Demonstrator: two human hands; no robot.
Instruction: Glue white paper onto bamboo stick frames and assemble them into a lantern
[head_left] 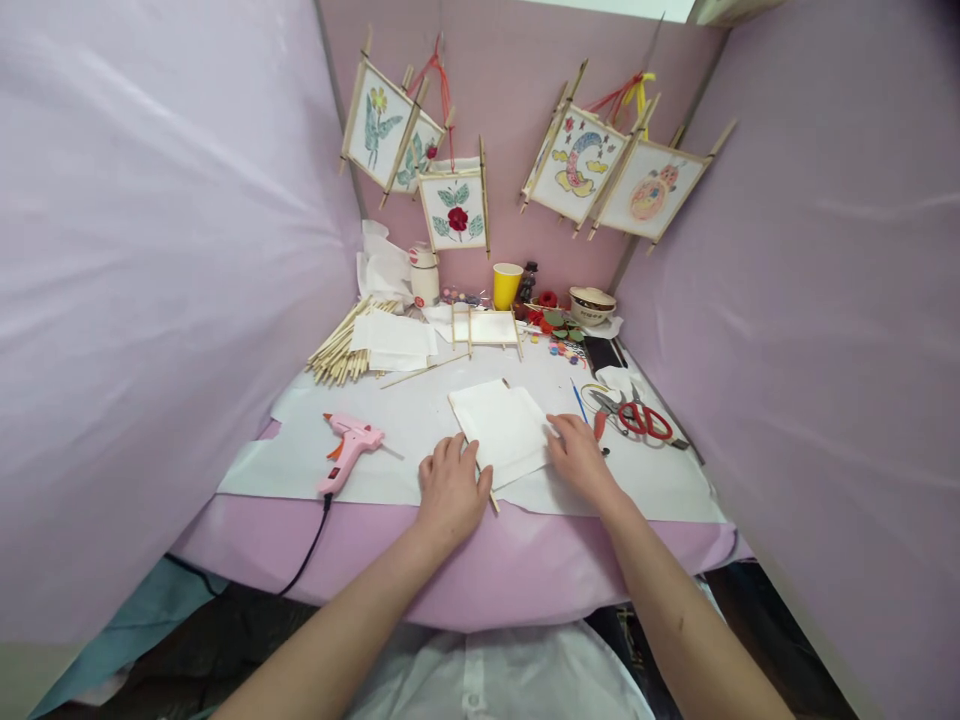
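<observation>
A white square of paper [501, 425] lies on the white table cover, with a thin wooden stick [487, 487] along its left edge. My left hand [450, 490] rests flat on the paper's near left corner and the stick, fingers stretched out. My right hand [581, 460] lies on the paper's right edge, fingers pressed down on it. Neither hand lifts anything.
A pink glue gun [346, 450] with a black cord lies left. Red scissors [641, 418] and a blue brush [579, 400] lie right. A pile of wooden sticks [341, 350], paper sheets [394, 338], a wooden frame [487, 328], a yellow cup [507, 284] and a bowl [591, 304] sit behind. Painted lanterns [454, 208] hang on the wall.
</observation>
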